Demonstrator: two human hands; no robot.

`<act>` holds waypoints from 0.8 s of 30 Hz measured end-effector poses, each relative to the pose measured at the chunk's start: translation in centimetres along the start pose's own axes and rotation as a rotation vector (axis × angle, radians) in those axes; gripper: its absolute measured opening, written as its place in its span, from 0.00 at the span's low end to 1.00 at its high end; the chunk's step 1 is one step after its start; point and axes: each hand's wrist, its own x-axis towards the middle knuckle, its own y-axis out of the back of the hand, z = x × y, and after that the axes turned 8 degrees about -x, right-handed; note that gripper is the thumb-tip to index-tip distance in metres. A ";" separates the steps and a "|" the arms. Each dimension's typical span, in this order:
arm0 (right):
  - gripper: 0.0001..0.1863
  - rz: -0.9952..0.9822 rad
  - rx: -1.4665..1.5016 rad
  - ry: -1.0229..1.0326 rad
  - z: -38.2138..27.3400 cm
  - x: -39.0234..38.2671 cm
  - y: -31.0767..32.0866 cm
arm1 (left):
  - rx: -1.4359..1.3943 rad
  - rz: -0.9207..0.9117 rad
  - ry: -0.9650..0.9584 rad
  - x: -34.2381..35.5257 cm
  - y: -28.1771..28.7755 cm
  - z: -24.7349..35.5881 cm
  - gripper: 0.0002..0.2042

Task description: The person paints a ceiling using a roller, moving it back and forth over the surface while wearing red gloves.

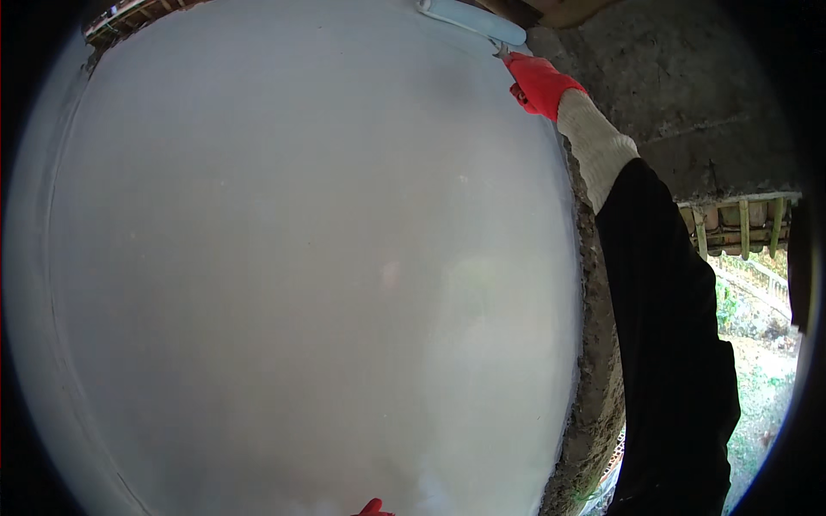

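Note:
At the top right, my right hand (542, 86), in a red-coated glove with a pale knitted cuff, is closed around the handle of a paint roller (476, 19). The roller's sleeve looks whitish-blue and lies against the upper edge of a smooth whitish wall (301, 258). My right arm reaches up in a black sleeve. Only a red-gloved bit of my left hand (373, 508) shows at the lower edge, in front of the wall; its other fingers and anything in them are out of the picture.
A rough, unplastered edge (589, 344) borders the wall on the right. Above it is a dark grey concrete surface (688, 95). Roof tiles on wooden strips (744, 225) and bright greenery (757, 378) appear at the far right. More roof timber (129, 21) shows at the top left.

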 end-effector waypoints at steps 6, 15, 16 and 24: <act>0.10 0.067 0.068 0.002 -1.7 -1.0 -3.1 | 0.007 0.112 0.056 -2.1 2.6 1.5 0.14; 0.18 0.282 -0.589 0.468 -1.9 1.1 -0.7 | -0.016 0.171 0.079 -5.1 4.4 0.5 0.14; 0.19 0.331 -0.638 0.543 -1.6 -0.7 -1.1 | -0.013 0.170 0.063 -5.4 4.7 0.0 0.14; 0.17 0.111 0.036 0.580 -3.6 -14.7 1.4 | -0.039 -0.009 0.142 -5.7 1.9 -2.4 0.15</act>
